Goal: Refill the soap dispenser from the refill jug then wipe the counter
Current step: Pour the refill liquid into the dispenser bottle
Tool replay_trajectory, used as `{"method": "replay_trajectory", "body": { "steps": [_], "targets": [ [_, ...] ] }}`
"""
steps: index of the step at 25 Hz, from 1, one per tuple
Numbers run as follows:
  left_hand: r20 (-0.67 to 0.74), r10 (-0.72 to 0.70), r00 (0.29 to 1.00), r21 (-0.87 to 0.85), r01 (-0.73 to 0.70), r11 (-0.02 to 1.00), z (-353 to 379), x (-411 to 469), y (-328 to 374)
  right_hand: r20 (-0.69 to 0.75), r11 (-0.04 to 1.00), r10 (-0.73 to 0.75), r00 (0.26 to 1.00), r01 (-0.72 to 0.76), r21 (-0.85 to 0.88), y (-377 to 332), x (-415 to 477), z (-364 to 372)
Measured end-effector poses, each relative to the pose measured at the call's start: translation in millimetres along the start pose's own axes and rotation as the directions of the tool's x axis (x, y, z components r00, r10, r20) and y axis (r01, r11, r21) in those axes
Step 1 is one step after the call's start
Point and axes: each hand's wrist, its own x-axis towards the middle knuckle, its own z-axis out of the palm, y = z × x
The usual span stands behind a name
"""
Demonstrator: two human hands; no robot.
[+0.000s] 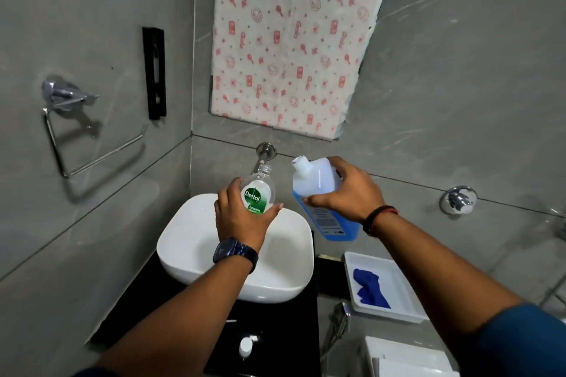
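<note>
My left hand (240,220) grips a clear soap dispenser bottle (259,190) with a green Dettol label, held over the white basin (190,242); its neck is uncapped and points up and away. Just to its right, my right hand (349,193) holds the white refill jug (315,184), which has blue liquid in its lower part. The jug's open spout leans toward the bottle's neck, and the two openings are apart. A white pump cap (246,346) lies on the black counter (159,300) near the front edge. A blue cloth (369,286) rests in a white tray (398,269).
A chrome tap (264,154) juts from the wall right behind the bottle. A chrome towel ring (92,138) hangs on the left wall, and a chrome valve knob (458,199) sits on the right. A white box (407,358) stands at the bottom right.
</note>
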Motion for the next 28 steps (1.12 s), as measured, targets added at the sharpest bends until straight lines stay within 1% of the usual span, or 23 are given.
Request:
{"method": "replay_trajectory", "body": {
  "steps": [8,14,28],
  "targets": [
    [0.057,0.055,0.997,-0.036,-0.053,0.998,9.3,8.8,39.0,0.007,0.964,-0.076,0.997,0.076,-0.253,-19.7,20.1,-27.4],
    [0.078,0.060,0.995,-0.026,-0.058,0.998,7.7,9.3,48.8,0.022,0.918,-0.115,0.993,0.114,-0.380,-24.1,29.6,-39.3],
    [0.099,0.025,0.995,-0.026,-0.023,0.999,-2.9,10.4,50.1,0.078,0.835,-0.185,0.980,0.198,-0.513,-34.8,32.8,-45.5]
  ]
}}
